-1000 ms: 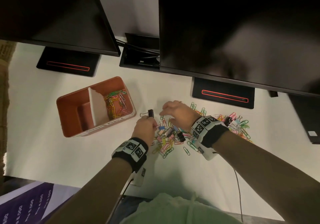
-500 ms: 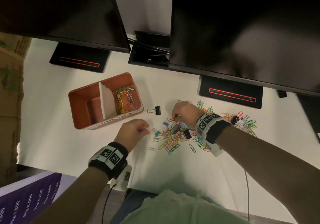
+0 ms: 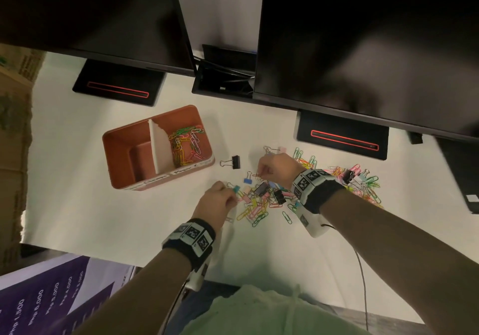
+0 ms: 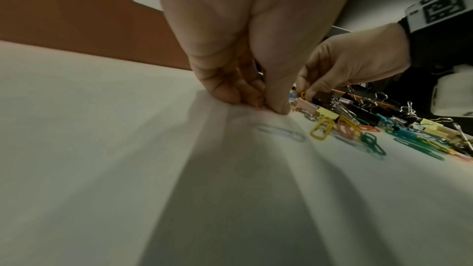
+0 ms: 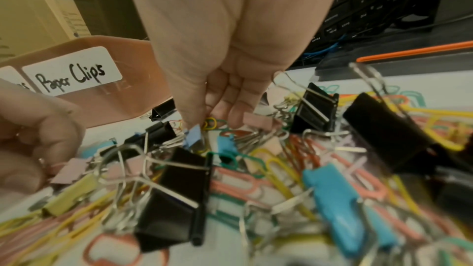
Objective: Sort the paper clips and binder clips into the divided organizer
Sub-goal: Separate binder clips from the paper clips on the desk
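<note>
- Near the tabletop's [image 3: 77,205] middle, the organizer [image 3: 124,179] sits left of the clip pile [image 3: 261,202]; its right compartment holds paper clips [image 3: 186,143], its left one shows only bare floor.
- One black binder clip [image 3: 234,161] lies alone between organizer and pile, apart from both.
- Left hand [image 3: 220,202] is at the pile's left edge, fingers [image 4: 277,106] bunched tip-down on the tabletop and pinching something small and orange-pink; what it is I cannot tell.
- Right hand [image 3: 277,169] is over the pile's far-left part, fingers [image 5: 192,120] curled down, pinching a yellow paper clip [image 5: 211,123] beside a blue binder clip [image 5: 193,137].
- Bare tabletop runs wide in front of the organizer and along the near edge; two monitor stands [image 3: 116,86] line the far side.
- More clips [image 3: 363,179] spread right of the right wrist.
</note>
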`<state>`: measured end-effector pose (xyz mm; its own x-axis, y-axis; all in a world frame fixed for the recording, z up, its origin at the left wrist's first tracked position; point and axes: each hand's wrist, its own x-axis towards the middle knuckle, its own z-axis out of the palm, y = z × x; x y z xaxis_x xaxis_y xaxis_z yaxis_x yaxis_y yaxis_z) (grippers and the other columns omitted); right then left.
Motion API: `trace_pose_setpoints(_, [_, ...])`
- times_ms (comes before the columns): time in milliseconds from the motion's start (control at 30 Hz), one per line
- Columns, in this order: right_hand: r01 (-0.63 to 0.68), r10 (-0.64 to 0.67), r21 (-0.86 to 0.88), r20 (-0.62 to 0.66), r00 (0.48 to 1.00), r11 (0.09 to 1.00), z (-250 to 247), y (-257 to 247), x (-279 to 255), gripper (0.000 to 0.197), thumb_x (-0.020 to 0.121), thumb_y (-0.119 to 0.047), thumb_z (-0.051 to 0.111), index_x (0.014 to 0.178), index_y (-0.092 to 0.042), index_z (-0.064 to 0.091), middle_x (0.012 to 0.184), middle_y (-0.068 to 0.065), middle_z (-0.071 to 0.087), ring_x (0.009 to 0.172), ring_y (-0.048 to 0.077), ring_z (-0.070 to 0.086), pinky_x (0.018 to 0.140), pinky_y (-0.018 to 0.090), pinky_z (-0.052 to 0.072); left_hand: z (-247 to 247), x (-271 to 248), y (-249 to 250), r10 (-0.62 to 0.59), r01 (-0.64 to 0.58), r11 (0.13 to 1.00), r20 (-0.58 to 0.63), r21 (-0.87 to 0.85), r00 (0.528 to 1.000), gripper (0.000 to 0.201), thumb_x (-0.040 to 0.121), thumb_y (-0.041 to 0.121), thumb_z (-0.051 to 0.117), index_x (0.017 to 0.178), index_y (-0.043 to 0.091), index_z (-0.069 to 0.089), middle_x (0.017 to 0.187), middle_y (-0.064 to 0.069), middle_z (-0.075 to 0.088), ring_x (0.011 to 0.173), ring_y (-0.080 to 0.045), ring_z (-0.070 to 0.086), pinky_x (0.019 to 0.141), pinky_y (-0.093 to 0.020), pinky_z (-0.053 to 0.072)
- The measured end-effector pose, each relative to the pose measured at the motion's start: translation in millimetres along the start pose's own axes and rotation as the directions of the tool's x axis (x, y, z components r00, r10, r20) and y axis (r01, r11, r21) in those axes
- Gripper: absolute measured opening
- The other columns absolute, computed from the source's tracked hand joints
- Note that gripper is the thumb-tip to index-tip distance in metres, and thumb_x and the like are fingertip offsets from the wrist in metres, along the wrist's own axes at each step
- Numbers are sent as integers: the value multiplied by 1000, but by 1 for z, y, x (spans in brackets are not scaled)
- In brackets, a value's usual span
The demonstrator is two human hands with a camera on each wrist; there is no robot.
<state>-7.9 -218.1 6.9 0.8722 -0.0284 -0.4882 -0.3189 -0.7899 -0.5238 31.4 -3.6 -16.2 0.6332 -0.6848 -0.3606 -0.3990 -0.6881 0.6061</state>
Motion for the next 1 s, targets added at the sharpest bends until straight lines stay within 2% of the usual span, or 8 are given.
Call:
trace_pose_setpoints(200, [12, -12, 25, 8, 1000, 1000, -8, -1, -1, 29, 85, -6, 58, 113, -14, 62, 98, 5, 66, 82, 11, 52, 83, 25, 44, -2, 4, -1, 18, -18, 999, -5, 36, 1000, 7, 87, 15, 58, 86, 10, 62, 90, -5, 57, 84, -19, 52, 80, -32, 48])
trace_pose_setpoints(300, [53, -49, -45, 77, 996, 998, -9, -4, -1, 33, 87, -8, 55, 118, -16, 60, 91, 0, 59, 81, 11, 48, 79, 23, 40, -4, 3, -6, 24, -24, 1000, 13, 19, 1000, 8, 88, 14, 57, 94, 12, 62, 94, -5, 60, 87, -18, 54, 82, -32, 48])
trace_pose_setpoints(400, [37, -25, -108, 114, 993, 993, -7, -4, -1, 36, 88, -9, 53, 122, -19, 57, 90, -2, 56, 82, 13, 49, 79, 26, 44, -3, 4, -12, 71, -72, 997, 34, 30, 997, 12, 89, 13, 56, 97, 12, 64, 94, -6, 61, 88, -18, 54, 83, -29, 47])
trace_pose_setpoints(533, [28, -12, -139, 113, 993, 990, -6, -5, -1, 25, 88, -12, 54, 111, -16, 64, 105, 8, 61, 90, 21, 57, 83, 30, 47, -1, 4, -13, 124, -125, 991, 39, 37, 992, 11, 88, 13, 57, 97, 12, 65, 93, -6, 61, 89, -21, 55, 82, -32, 48])
trace_pose_setpoints(667, [24, -10, -140, 104, 995, 990, -6, -4, 0, 18, 88, -15, 57, 102, -12, 68, 97, 4, 55, 96, 24, 57, 84, 30, 45, 1, 6, -11, 187, -188, 982, 39, 26, 982, 27, 88, 10, 57, 113, 17, 63, 103, -9, 65, 97, -24, 57, 88, -34, 48])
trace_pose_setpoints(733, [30, -15, -143, 108, 994, 989, -6, -4, 1, 17, 88, -15, 57, 99, -10, 69, 99, 6, 53, 95, 24, 56, 85, 32, 46, 1, 9, -9, 195, -196, 980, 25, 24, 980, 25, 87, 9, 58, 111, 15, 65, 99, -10, 65, 95, -26, 58, 87, -35, 49])
trace_pose_setpoints(833, [58, -41, -147, 112, 993, 987, -7, -6, 1, 17, 87, -11, 56, 97, -9, 69, 105, 7, 59, 96, 21, 56, 85, 30, 45, -1, 15, -4, 171, -172, 985, 15, 23, 985, 17, 86, 8, 59, 101, 12, 67, 93, -11, 63, 89, -27, 58, 84, -37, 49])
trace_pose_setpoints(1000, [30, -18, -132, 88, 996, 991, -8, -8, -1, 18, 87, -10, 55, 99, -10, 68, 102, 7, 65, 95, 20, 59, 82, 27, 46, -3, 22, 3, 95, -100, 992, 67, 76, 993, 16, 89, 12, 56, 103, 7, 65, 99, -12, 57, 93, -25, 55, 85, -30, 44])
